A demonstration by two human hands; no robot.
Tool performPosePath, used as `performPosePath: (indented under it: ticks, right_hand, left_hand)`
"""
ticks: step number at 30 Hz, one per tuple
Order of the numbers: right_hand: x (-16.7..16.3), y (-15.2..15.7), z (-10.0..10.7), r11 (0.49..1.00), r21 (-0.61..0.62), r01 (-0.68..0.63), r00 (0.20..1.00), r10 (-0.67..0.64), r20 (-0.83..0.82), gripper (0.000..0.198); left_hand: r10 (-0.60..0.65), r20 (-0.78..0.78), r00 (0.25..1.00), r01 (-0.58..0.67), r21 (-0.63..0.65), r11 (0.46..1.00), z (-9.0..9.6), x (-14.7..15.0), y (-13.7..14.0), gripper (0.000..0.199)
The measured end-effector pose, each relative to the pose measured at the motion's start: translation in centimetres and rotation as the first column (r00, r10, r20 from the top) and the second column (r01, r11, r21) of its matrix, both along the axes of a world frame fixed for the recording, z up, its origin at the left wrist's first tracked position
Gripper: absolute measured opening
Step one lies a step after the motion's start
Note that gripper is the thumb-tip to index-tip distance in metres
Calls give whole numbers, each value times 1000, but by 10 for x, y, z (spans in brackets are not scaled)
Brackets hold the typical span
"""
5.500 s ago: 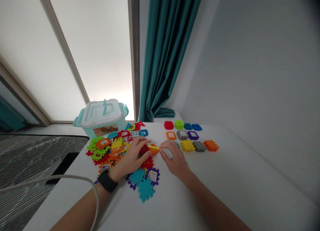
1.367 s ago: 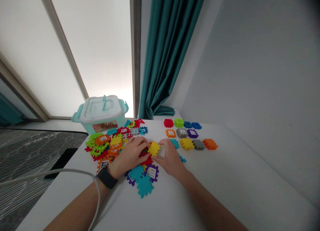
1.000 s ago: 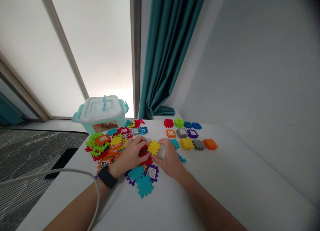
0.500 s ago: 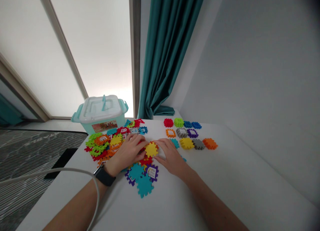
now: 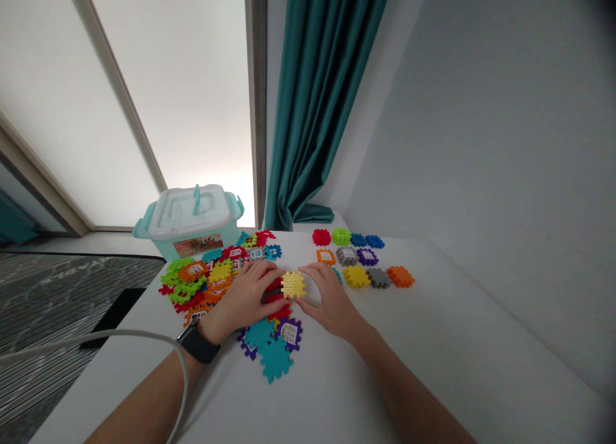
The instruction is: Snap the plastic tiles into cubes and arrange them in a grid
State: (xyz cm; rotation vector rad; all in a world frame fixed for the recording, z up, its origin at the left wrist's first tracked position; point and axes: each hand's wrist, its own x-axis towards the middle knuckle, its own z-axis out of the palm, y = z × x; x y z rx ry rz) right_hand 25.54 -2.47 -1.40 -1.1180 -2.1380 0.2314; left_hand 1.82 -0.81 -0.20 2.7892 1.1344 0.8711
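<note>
A yellow notched interlocking tile [image 5: 293,285] is between my two hands, its brick-patterned face toward me. My left hand [image 5: 248,293], with a dark watch on the wrist, curls its thumb and fingers to the tile's left edge. My right hand [image 5: 328,298] grips the right corners with thumb and index finger. Dark red tiles [image 5: 273,291] show inside the curve of my left hand; whether it touches them I cannot tell. Just below lie turquoise tiles [image 5: 276,359] and a purple window tile [image 5: 290,332].
A mixed heap of tiles [image 5: 185,282] spreads at the left of the white table [image 5: 332,392]. Rows of sorted tiles, among them a yellow stack [image 5: 356,276] and an orange stack [image 5: 401,276], stand at right. A lidded tub [image 5: 192,216] is behind; a pale cable [image 5: 120,333] crosses my left forearm.
The yellow tile has turned from its smooth face to its brick-patterned face. Both hands stay around it, and the whole view has shifted slightly.
</note>
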Motion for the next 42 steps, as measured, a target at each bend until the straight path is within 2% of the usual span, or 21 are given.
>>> performPosePath:
  ticks: [3, 7, 14, 19, 23, 28, 33, 39, 42]
  right_hand:
    - [-1, -1, 1, 1000, 0, 2, 1000, -2, -4, 49]
    - [-1, -2, 2, 1000, -3, 25, 999, -25, -23, 48]
    - [3, 1, 1, 999, -7, 44, 999, -44, -6, 51]
    - [16, 3, -1, 999, -8, 45, 999, -45, 11, 53]
    - [31, 0, -8, 998, 14, 62, 998, -62, 2, 52]
    - [48, -4, -8, 994, 41, 97, 995, -97, -14, 52]
    - [71, -6, -2, 992, 76, 99, 994, -95, -49, 42]
    - [106, -5, -8, 965, 177, 196, 981, -193, -30, 29]
    - [122, -1, -11, 957, 187, 223, 975, -223, -23, 28]
  left_hand:
    - [11, 15, 1000, -11, 11, 1000, -2, 2, 0, 52]
    - [41, 45, 998, -43, 29, 999, -6, 3, 3, 44]
    - [64, 69, 996, -68, 51, 996, -6, 10, 5, 42]
    - [75, 92, 993, -79, 46, 996, -3, 21, 7, 41]
    - [56, 49, 997, -59, 54, 997, -1, 33, 9, 39]
    - [9, 11, 1000, -10, 67, 998, 0, 55, 13, 37]
    - [-33, 0, 999, 33, 56, 998, 6, 85, 21, 38]
    - [-50, -21, 999, 50, 25, 998, 10, 126, 31, 39]
    - [-49, -37, 998, 49, 7, 999, 9, 145, 37, 38]
